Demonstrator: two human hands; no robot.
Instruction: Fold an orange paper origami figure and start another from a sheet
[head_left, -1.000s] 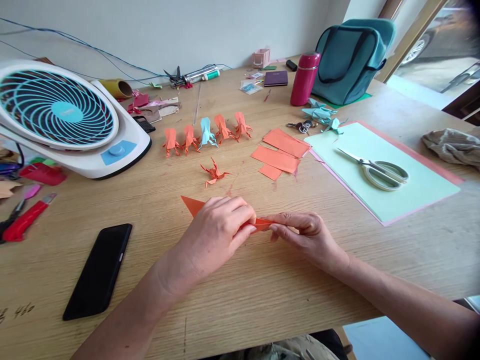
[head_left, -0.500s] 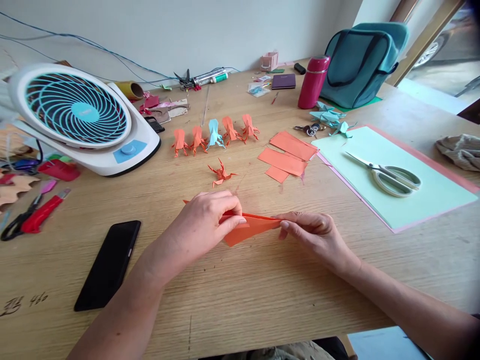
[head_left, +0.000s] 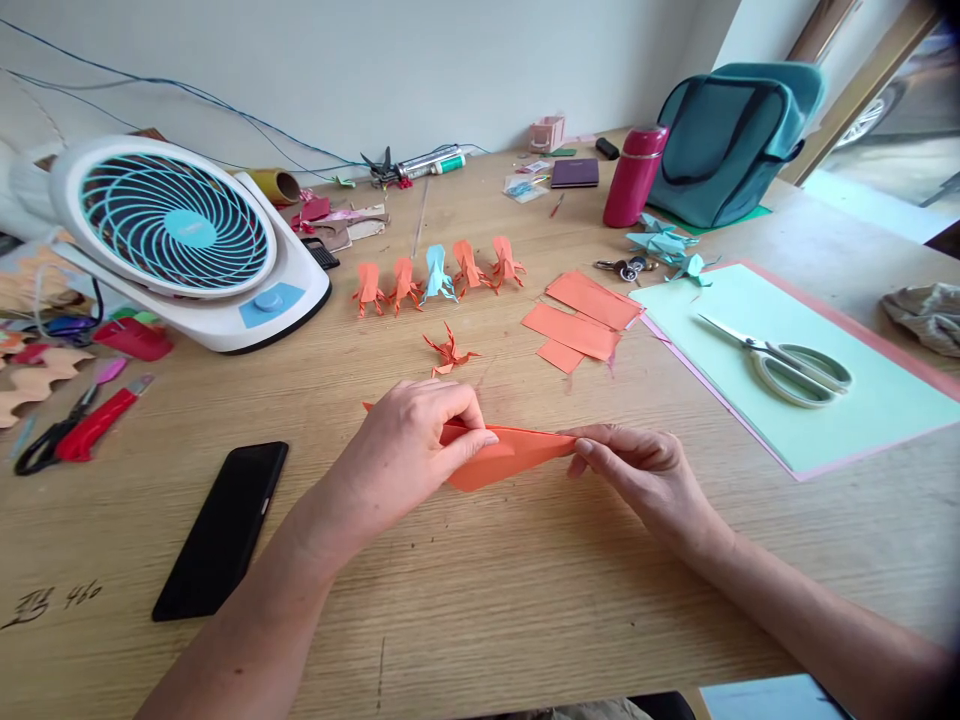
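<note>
A folded orange paper [head_left: 506, 455] lies on the wooden table [head_left: 525, 600] between my hands. My left hand [head_left: 409, 445] is closed, pinching its left part with thumb and fingers. My right hand [head_left: 645, 475] pinches the paper's right tip. Beyond them sit a small orange origami figure [head_left: 448, 352] and a row of orange and blue origami figures [head_left: 439, 275]. Loose orange paper pieces [head_left: 581, 318] lie to the right of those.
A white and teal fan [head_left: 180, 240] stands at the left, a black phone [head_left: 223, 528] near my left arm. Scissors [head_left: 787, 360] rest on a green sheet [head_left: 795, 400]. A red bottle [head_left: 634, 175], a teal bag [head_left: 731, 140] and red cutters [head_left: 90, 425] are farther off.
The paper was opened out from a narrow strip into a wider flap between my hands. The camera view shifted slightly right and down.
</note>
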